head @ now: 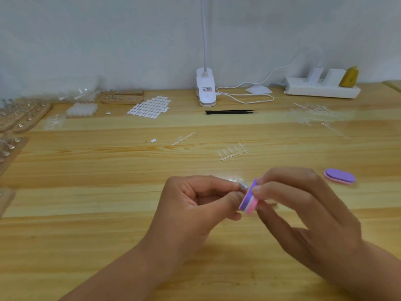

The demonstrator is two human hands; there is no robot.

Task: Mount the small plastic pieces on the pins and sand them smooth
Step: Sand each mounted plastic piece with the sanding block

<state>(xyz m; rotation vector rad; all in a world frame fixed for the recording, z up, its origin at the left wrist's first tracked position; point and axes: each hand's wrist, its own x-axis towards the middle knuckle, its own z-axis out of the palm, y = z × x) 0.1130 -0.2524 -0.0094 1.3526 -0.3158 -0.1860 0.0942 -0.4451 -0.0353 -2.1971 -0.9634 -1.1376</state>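
- While the left hand (195,205) pinched a pin-mounted plastic piece (243,186) between thumb and fingertips, the head view showed the right hand (303,213) pinching a purple-and-pink sanding block (249,200) against it, above the wooden table (108,235); sanding seemed to be the step in hand.
- The next move probably called for short, light strokes and turning the pin to reach unsanded edges.
- Counted: two sanding blocks in all, the spare block (339,176) lying to the right; one pair of black tweezers (231,112); two clear sprue strips (233,152) mid-table.
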